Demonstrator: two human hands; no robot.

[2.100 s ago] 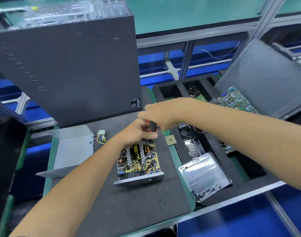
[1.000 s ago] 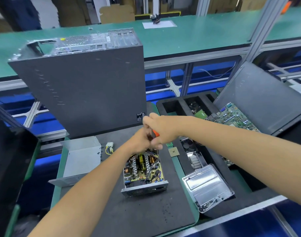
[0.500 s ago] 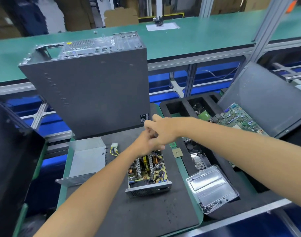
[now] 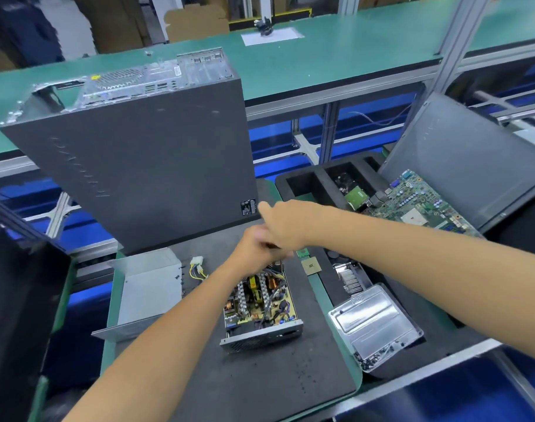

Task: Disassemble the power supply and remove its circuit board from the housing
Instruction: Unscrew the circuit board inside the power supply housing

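Nearest us on the worktop [image 4: 254, 391], the power supply [image 4: 261, 312] sits open-topped, its circuit board [image 4: 260, 303] still seated in the steel housing [image 4: 260, 335]. We judge the board light, stiff and fragile, best lifted by its bare edges. Beyond it, our left hand [image 4: 254, 251] and right hand [image 4: 286, 225] overlap in blur at the far end; we cannot tell what either grip holds.

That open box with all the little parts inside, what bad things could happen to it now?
Both hands, left hand and right hand, work at the far end of the power supply, possibly with a tool; a slip might scratch the circuit board. Its wires trail left and could snag. The loose chip nearby might get knocked.
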